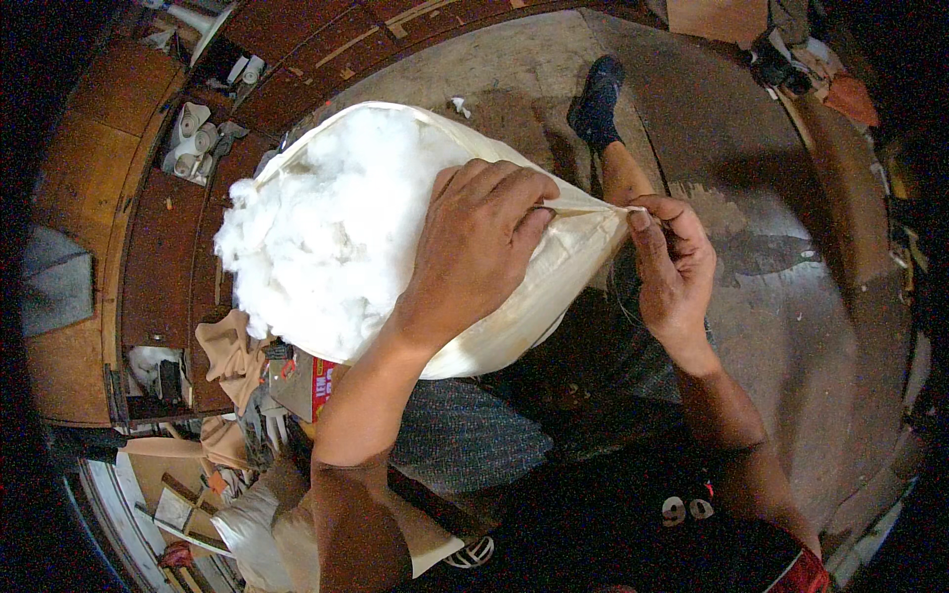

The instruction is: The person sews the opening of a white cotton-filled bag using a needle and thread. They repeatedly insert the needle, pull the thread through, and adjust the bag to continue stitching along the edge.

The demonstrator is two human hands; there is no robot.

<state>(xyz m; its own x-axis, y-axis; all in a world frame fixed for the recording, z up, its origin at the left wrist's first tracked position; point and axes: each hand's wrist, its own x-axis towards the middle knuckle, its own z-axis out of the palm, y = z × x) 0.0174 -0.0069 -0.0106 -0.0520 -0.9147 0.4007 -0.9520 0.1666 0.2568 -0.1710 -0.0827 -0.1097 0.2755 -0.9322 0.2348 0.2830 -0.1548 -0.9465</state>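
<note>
On my lap rests a cream fabric cushion cover [499,336], its wide mouth open toward the left. White fluffy fibre stuffing [321,222] fills it and bulges out past the edge. My left hand [473,252] lies across the cover, thumb and fingers closed on the gathered edges of the cloth. At the pointed right end, my right hand [677,262] pinches the corner of the cover between thumb and finger. Fine thread seems to hang below that corner. Whether a needle sits in the right fingers cannot be made out.
Wooden drawers [163,282] line the left, with white rolls [193,143] on an open shelf. Beige cloth [235,356] and a red box [323,385] lie left of my lap. A tuft of stuffing [460,106] is on the worn floor [761,395]. My socked foot [598,104] stretches ahead.
</note>
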